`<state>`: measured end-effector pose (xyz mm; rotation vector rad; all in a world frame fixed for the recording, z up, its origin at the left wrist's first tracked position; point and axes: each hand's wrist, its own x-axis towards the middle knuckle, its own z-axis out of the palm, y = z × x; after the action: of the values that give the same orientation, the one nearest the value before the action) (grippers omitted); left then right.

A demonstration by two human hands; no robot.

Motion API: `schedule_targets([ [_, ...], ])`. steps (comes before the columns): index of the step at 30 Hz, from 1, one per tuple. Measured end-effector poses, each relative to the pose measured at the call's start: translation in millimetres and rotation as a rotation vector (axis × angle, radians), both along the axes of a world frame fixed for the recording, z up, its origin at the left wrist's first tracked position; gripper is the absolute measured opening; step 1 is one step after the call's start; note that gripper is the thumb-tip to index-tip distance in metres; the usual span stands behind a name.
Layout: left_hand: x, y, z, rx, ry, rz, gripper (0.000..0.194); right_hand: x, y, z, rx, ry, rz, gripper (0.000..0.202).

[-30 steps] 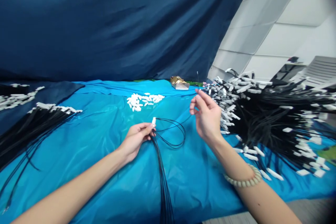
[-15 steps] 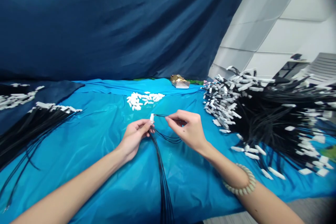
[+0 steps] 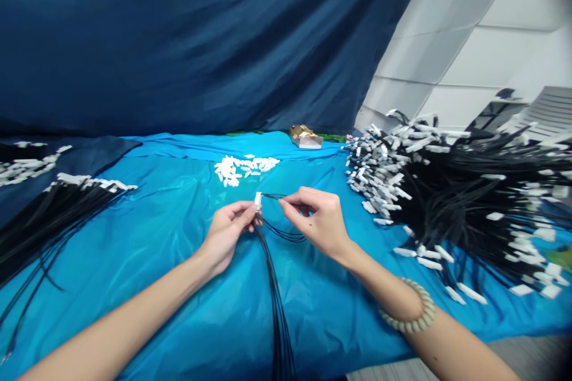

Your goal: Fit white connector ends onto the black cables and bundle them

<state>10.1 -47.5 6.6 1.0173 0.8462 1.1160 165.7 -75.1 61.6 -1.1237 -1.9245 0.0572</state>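
Observation:
Between thumb and fingers, my left hand (image 3: 227, 232) pinches a small white connector (image 3: 258, 200), held upright over the table. My right hand (image 3: 316, 219), just to the right, is closed in a pinch on thin black wires (image 3: 271, 195) that run across to the connector's top. A loop of the wires sags between both hands. More black wires (image 3: 277, 315) hang down from the left hand past the table's front. How the wire ends sit in the connector is too small to tell.
Loose white connectors (image 3: 230, 169) lie in a pile beyond my hands. To the right is a big heap of black wires with white ends (image 3: 447, 202); another bundle (image 3: 62, 211) lies at left. A brown and gold box (image 3: 306, 136) stands at the back on the blue cloth (image 3: 170, 292).
Both hands keep the same grips. My right hand has come very slightly left, towards the connector, and the whole view has shifted a little.

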Motion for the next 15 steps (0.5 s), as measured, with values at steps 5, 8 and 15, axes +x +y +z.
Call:
schedule_targets([
  [5, -0.1, -0.3, 0.6, 0.000, 0.000, -0.001, 0.023, 0.3, 0.4, -0.4, 0.001, -0.002, -0.005, 0.013],
  [8, -0.3, -0.1, 0.4, 0.006, -0.004, -0.001, 0.023, -0.1, 0.5, 0.0, 0.000, -0.006, -0.004, 0.013],
  [15, -0.4, 0.5, -1.6, 0.016, 0.003, -0.010, 0.022, -0.4, -0.4, 0.8, 0.015, -0.014, -0.003, 0.013],
])
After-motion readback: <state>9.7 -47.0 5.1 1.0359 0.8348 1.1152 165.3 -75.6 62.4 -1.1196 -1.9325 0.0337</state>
